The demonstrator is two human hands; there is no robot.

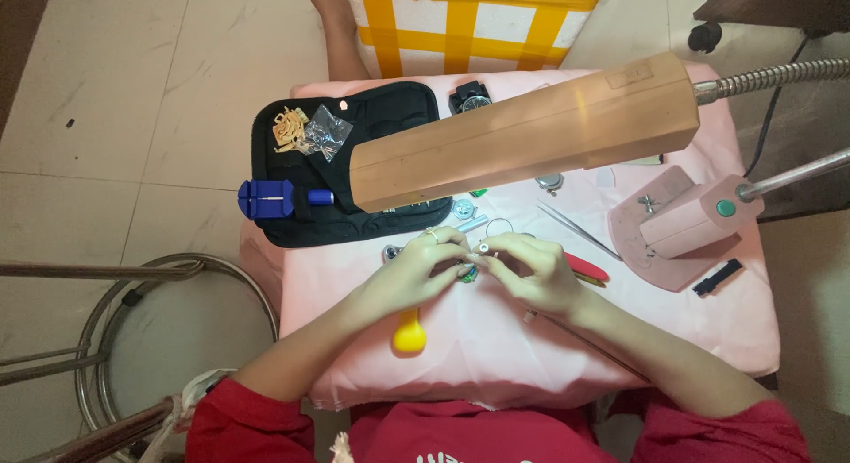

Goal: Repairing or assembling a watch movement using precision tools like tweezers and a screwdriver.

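Observation:
My left hand [416, 270] and my right hand [531, 273] meet over the middle of a small table covered in pink cloth [496, 357]. Together their fingertips pinch a small round metal part [469, 270], partly hidden by the fingers. A tiny white piece [485, 248] sits at my right hand's fingertips. A ring shows on a finger of my left hand. A yellow rubber ball [409, 335] lies under my left wrist. Red-handled tools [586, 268] lie just right of my right hand.
A long tan desk lamp head [522, 131] hangs over the table's far half. An open black tool case [354, 162] with a blue tool [266, 198] lies at the left. Tweezers [575, 230] and a pink lamp base [682, 224] sit right. A metal stool [168, 339] stands left.

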